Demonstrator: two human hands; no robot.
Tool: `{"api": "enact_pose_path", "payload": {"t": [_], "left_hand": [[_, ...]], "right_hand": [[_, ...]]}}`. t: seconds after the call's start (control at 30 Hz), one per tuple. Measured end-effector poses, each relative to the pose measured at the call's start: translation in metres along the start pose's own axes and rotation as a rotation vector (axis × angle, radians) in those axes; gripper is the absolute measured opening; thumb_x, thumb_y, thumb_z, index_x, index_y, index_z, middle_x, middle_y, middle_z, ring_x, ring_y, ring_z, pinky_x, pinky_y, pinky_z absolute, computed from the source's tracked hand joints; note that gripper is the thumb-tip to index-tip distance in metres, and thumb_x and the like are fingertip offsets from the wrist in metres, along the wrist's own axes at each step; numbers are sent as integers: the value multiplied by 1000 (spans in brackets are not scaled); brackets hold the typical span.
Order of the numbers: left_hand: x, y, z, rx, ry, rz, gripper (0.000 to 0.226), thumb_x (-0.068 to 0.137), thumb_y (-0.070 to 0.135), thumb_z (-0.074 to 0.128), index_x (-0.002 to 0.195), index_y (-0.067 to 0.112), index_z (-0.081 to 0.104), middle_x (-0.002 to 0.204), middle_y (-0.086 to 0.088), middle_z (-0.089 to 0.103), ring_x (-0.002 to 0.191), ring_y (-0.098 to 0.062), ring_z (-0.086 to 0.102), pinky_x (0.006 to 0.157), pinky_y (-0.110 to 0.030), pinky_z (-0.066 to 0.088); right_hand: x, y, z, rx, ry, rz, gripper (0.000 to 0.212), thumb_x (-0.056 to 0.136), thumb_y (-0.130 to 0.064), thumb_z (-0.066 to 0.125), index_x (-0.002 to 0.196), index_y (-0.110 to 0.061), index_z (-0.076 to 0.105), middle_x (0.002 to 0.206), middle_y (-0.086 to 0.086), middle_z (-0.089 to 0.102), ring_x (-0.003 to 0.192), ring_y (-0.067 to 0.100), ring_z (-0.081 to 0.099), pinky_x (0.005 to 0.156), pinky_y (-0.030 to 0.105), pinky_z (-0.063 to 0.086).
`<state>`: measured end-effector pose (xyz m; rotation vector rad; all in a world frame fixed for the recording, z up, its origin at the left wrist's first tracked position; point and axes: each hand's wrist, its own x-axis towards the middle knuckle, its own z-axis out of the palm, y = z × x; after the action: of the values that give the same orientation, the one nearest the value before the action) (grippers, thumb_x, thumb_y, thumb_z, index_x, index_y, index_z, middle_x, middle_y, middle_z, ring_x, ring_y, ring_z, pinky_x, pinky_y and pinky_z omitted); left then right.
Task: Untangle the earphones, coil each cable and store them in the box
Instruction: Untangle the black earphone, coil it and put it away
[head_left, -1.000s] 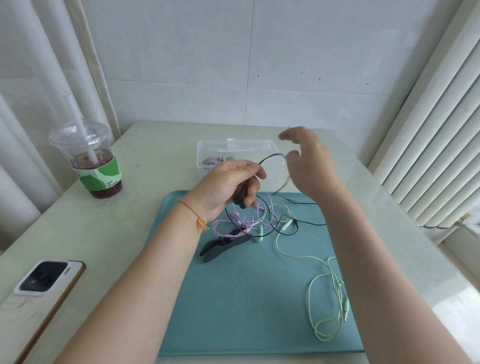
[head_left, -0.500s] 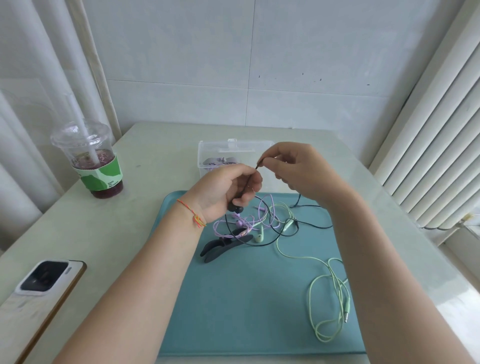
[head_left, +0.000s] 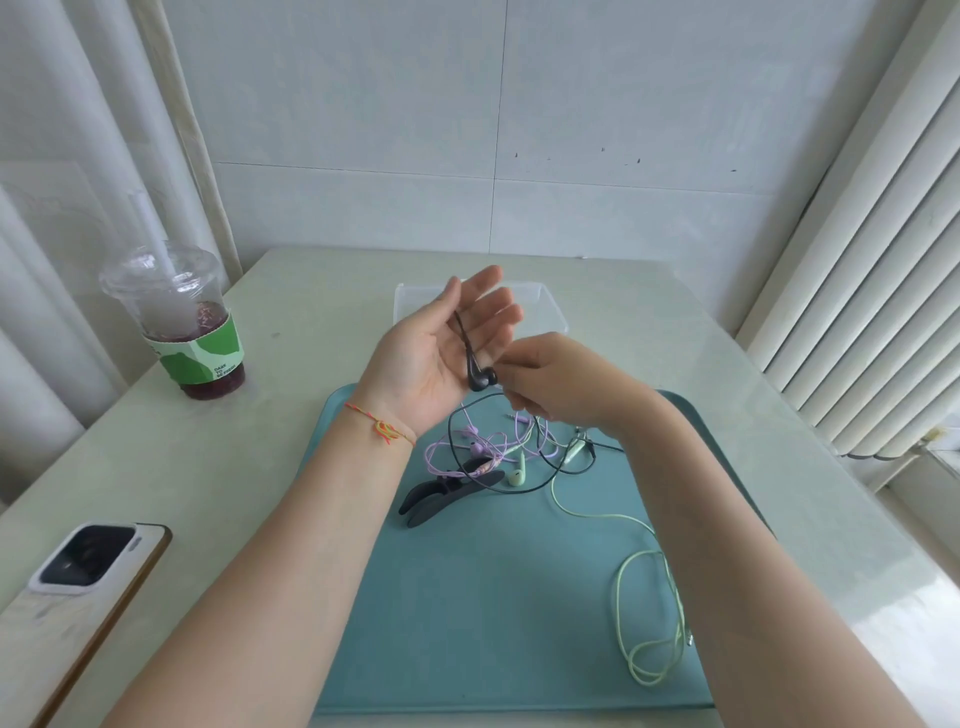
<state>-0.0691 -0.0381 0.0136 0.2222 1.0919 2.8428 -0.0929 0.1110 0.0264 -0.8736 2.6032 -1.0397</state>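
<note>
Black earphones (head_left: 479, 375) held up at centre frame, over the far edge of the teal tray (head_left: 467, 623).
The left hand (head_left: 441, 358) is spread, palm up, the earbuds lying against its fingers; the right hand (head_left: 558, 382) pinches the black cable beside them. Purple earphones (head_left: 467, 447) and green earphones (head_left: 644, 587) lie tangled on the tray below; the clear box (head_left: 545, 306) sits behind the hands.

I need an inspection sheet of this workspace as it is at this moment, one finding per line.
Surface: pale table with a teal mat on it.
Job's things: clear box behind the hands; black earphones; purple earphones; green earphones.
Clutter: drink cup, phone, black clip.
Hands: left hand palm up, fingers straight, black earbuds lying on it; right hand pinches the black cable.
Cables: black, purple and green tangled mid-mat; green tail loosely looped at right.
Surroundings: tiled wall, curtain left, blinds right.
</note>
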Motion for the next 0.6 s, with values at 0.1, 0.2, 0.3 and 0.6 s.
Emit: {"api": "enact_pose_path", "payload": {"t": [0.1,0.2,0.3,0.6], "left_hand": [[0,3,-5,-12,37,60,37,105,26,36,110,5,65,103,-12,73,100,-26,70,87,-30,57],[2,4,-8,0,56,110,35,105,26,35,117,4,61,112,-13,71,108,-28,67,91,-32,56],[4,4,-11,36,100,166,34,105,26,35,117,5,60,112,-12,71,109,-27,67,94,-32,54],[8,-11,-20,499,212,204,30,105,22,40,115,8,64,104,-12,72,99,-23,70,82,-30,56]], "right_hand": [[-1,-4,3,-12,-71,21,45,99,-24,48,59,-38,65,42,-13,49,39,6,39,52,23,38],[-1,-5,5,2,-134,57,23,97,-23,51,91,-22,74,54,-8,54,43,12,43,50,23,42],[-3,-5,7,-33,-227,104,24,96,-25,52,98,-12,72,64,1,62,47,15,51,55,24,47],[-7,-17,5,-94,-149,9,19,93,-25,54,87,-15,69,66,1,58,49,13,53,49,18,43]]}}
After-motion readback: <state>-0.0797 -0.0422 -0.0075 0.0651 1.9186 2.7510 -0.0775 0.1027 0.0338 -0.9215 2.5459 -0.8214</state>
